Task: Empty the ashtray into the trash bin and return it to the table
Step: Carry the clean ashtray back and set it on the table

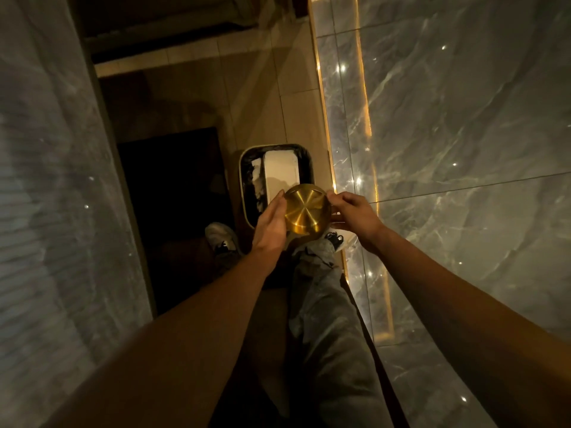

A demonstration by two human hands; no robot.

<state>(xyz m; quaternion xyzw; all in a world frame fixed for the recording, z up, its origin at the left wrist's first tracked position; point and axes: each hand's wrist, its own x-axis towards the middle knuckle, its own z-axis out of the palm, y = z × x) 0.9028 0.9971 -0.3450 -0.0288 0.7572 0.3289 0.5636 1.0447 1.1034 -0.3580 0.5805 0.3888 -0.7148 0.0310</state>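
No readable text, label, brand or number shows on anything in view.

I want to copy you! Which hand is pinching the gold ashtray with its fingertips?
The right hand. Its fingertips pinch the edge of the gold ashtray, while the left hand lies flat and open against the other side, above the trash bin.

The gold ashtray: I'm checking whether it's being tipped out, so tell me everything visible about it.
The ashtray is a round, brushed gold-coloured metal dish, shiny with radial glints. It appears turned over, its flat base facing the camera, above the near end of the trash bin. The right hand pinches its right rim; the left hand lies flat against its left side. Its contents cannot be seen.
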